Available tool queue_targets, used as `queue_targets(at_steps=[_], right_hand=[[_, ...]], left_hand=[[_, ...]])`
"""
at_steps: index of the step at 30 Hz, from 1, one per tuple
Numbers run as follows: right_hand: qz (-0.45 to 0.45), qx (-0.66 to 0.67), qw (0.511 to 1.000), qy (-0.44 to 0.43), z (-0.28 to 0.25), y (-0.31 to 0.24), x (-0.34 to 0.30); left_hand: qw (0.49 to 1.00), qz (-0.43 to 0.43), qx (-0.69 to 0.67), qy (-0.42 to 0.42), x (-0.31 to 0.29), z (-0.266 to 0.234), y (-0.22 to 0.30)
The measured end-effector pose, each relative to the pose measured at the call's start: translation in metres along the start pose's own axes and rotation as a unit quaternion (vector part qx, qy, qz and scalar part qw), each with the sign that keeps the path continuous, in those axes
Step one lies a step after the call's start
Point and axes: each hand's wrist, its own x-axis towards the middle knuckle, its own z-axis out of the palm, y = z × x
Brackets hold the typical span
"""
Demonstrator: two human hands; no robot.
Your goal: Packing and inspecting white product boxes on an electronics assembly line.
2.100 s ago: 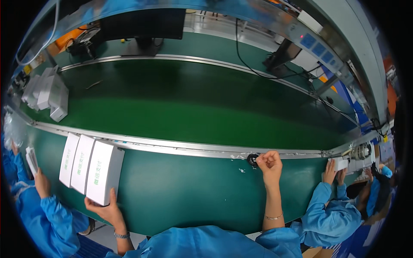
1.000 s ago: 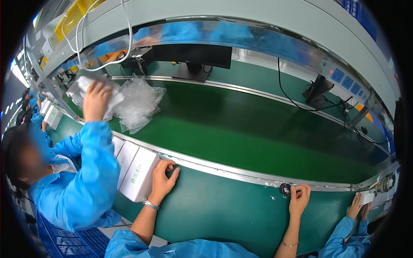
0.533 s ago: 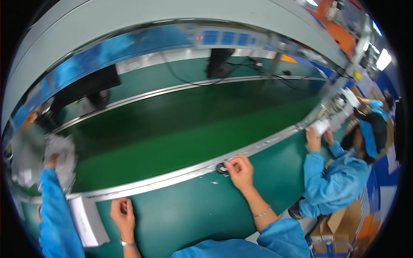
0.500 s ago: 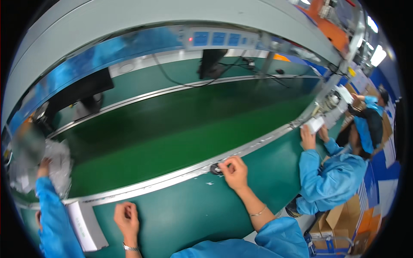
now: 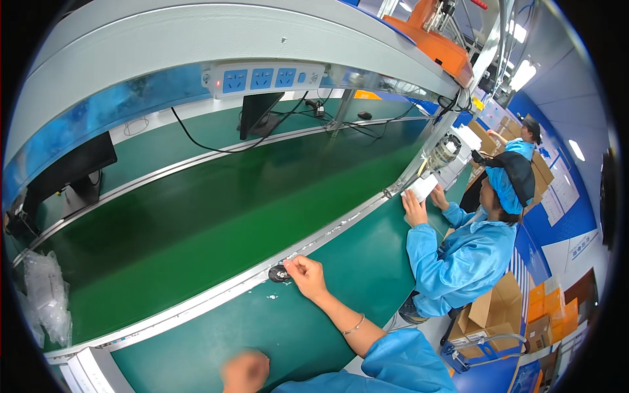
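A round black disc point(image 5: 279, 273) with white print lies at the metal rail along the bench's far edge. At its right side is my right hand point(image 5: 307, 276), thumb and fingers pinched together at the disc's upper right edge. Whatever is between those fingertips is too small or hidden to make out. Low in the picture, my left hand point(image 5: 246, 371) hovers over the green bench top point(image 5: 196, 334); motion smears its fingers, and nothing can be seen in it.
A white box point(image 5: 98, 372) stands at the lower left, below clear plastic bags point(image 5: 47, 298). Beyond the rail runs a green conveyor belt point(image 5: 229, 216). At right, a co-worker in a blue smock point(image 5: 465, 262) holds a white box point(image 5: 420, 187). An open carton point(image 5: 491, 311) stands behind.
The whole view has swung right, shifting the scene leftward. A co-worker's sleeve at the left has gone from view. My right hand stays pinched by the disc; my left hand has blurred with motion.
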Motion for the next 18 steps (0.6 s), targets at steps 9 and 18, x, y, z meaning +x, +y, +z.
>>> queue_targets(at_steps=[9,18], right_hand=[[-0.029,-0.042,0.999,0.004,0.003,-0.009,0.002],[-0.028,-0.082,0.996,-0.018,0.001,-0.014,0.002]], left_hand=[[1.0,0.017,0.023,-0.008,-0.001,0.0,-0.006],[0.995,0.045,0.078,0.037,0.002,0.012,-0.019]])
